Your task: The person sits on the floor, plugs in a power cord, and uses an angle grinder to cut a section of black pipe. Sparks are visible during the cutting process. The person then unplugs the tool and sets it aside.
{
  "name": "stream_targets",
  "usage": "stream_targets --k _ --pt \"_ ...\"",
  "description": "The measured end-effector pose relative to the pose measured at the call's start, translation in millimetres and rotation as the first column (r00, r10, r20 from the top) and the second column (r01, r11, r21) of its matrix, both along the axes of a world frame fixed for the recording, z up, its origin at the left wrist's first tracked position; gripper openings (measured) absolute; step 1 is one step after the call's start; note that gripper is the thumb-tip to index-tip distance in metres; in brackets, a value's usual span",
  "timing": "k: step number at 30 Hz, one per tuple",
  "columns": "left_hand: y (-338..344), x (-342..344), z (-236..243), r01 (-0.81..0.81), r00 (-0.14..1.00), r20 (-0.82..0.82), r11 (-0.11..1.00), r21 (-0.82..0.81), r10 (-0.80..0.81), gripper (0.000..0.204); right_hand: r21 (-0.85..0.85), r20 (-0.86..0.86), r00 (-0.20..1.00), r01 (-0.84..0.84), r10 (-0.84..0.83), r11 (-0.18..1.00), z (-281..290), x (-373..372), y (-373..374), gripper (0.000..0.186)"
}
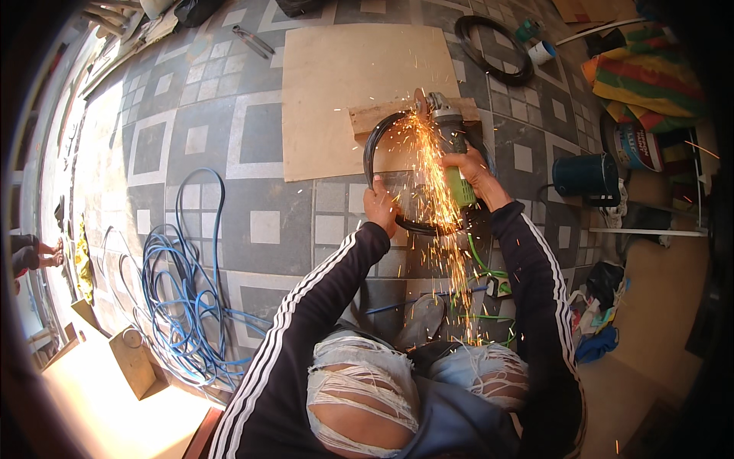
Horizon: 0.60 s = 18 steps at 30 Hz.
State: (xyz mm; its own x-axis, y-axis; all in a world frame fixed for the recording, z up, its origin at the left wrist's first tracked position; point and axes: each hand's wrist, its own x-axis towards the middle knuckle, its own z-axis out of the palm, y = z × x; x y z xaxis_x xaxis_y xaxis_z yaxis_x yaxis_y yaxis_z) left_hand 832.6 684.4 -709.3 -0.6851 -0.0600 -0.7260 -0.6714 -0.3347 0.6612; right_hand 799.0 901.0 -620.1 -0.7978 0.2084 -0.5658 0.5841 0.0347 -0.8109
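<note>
My right hand (482,180) is wrapped round the green and grey body of an angle grinder (461,188). Its disc (420,100) meets the far part of a black wire coil (370,155), and a stream of orange sparks (437,180) sprays back toward my knees. On the coil's near left side, my left hand (380,206) is closed round the strands. Under the coil's far part lies a wooden plank (367,120), resting on a tan sheet (329,76). Sparks hide the exact contact point.
A tangled blue hose or cable (180,306) lies at left. Another black coil (489,69) is at far right, near a dark green cylindrical machine (585,178) and a white bucket (638,145). Pliers-like tool (253,42) lies far left. A green cord (482,264) trails near my feet.
</note>
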Motion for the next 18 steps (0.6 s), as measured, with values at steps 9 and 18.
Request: stream_targets --k 9,18 --pt "2.4 0.4 -6.9 -0.035 0.999 -0.035 0.999 0.018 0.036 0.049 -0.031 -0.047 0.999 -0.003 0.001 1.000 -9.4 -10.6 1.6 0.035" --pt "-0.4 0.4 -4.8 0.014 1.000 -0.001 0.999 -0.034 -0.014 0.052 0.012 0.001 0.999 -0.038 0.038 0.999 -14.3 -11.6 8.0 0.038"
